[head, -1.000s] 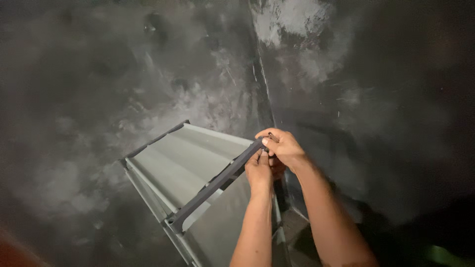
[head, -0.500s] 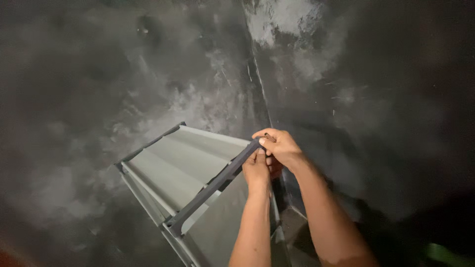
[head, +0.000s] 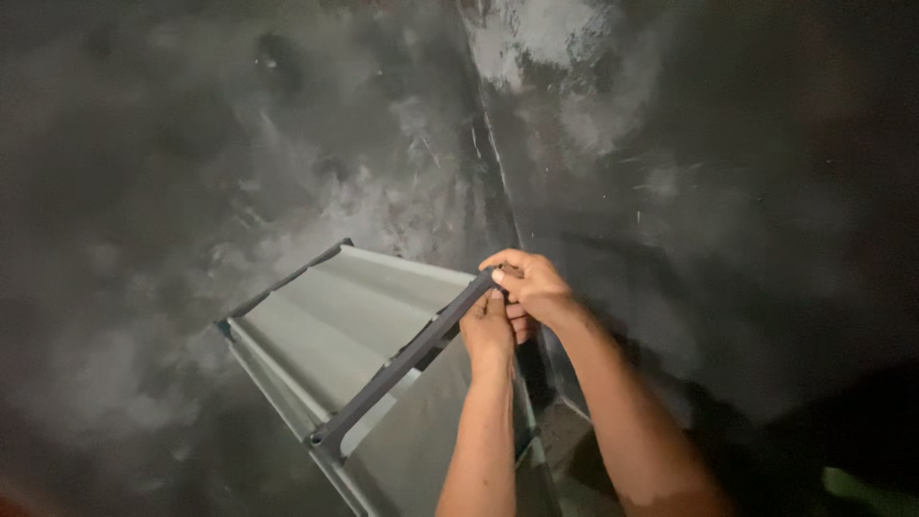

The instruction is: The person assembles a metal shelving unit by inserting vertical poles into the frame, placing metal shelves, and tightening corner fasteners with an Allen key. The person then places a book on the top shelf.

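A pale grey metal frame (head: 316, 325) with ribbed panels leans against a dark wall, low and centre in the head view. A dark grey strip (head: 402, 369), like a rubber seal or bar, runs diagonally across it from the lower left corner up to my hands. My left hand (head: 488, 325) pinches the strip's upper end from below. My right hand (head: 531, 287) curls over the same end from above, fingers closed on it. Both hands touch each other at the frame's upper right corner.
Dark, stained, scratched wall surfaces (head: 239, 144) fill the view and meet at a vertical corner line (head: 498, 182) just above my hands. A small green object (head: 862, 483) shows at the bottom right edge.
The view has shifted slightly; the frame and my hands sit a little lower and to the left. My grip on the strip's end stays the same.
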